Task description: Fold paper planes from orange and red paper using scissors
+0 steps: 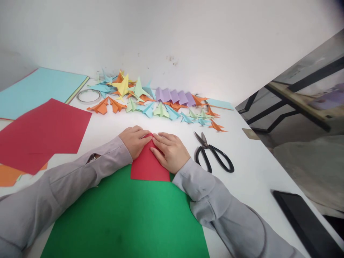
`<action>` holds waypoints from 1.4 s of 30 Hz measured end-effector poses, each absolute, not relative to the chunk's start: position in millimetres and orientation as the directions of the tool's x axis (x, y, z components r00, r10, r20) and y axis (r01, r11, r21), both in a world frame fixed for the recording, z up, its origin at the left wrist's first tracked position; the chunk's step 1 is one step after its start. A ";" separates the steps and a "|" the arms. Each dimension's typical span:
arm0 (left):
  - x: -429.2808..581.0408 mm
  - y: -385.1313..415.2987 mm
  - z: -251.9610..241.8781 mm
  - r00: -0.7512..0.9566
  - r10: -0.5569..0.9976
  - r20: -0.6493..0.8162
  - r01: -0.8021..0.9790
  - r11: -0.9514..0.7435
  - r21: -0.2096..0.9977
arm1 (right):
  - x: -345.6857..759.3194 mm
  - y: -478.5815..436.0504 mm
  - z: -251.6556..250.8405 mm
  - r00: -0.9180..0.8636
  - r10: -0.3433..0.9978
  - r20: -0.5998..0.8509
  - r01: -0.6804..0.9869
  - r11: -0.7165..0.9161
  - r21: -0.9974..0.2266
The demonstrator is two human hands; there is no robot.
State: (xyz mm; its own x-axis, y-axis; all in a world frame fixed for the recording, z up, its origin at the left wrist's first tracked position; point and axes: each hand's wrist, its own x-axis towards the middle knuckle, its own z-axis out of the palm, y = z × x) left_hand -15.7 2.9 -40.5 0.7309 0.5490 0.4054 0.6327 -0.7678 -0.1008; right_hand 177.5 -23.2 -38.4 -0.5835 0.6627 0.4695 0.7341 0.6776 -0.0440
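Note:
A small red sheet of paper (150,166) lies over the far edge of a large green sheet (129,211), its far end folded to a point. At that point my left hand (135,141) pinches the left edge, thumb on top and fingers curled beyond it. My right hand (172,151) presses on the right side of the same red paper, fingertips meeting the left thumb at the tip. Part of the fold is hidden under the fingers. Black-handled scissors (205,146) lie partly spread to the right of my right hand.
Folded paper shapes (161,110) in several colours line the wall, including purple pleated paper (174,96). A tape roll (89,96) and blue sheets (43,89) lie back left, with red sheets (45,132) and orange paper (9,175) nearer. A black phone-like object (303,222) rests by the right edge.

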 end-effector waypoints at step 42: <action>-24.1 4.8 -42.1 0.594 0.623 0.509 0.652 -0.743 0.149 | 179.0 -14.3 -45.8 -0.421 0.754 0.505 0.764 0.594 -0.251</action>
State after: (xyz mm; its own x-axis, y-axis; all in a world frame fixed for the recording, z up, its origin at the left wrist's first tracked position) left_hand -24.1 4.8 -42.1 0.5940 0.6230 0.5089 0.6519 -0.7435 0.1492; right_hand 179.0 -14.3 -45.8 -0.4207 0.7539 0.5046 0.7642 0.5942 -0.2506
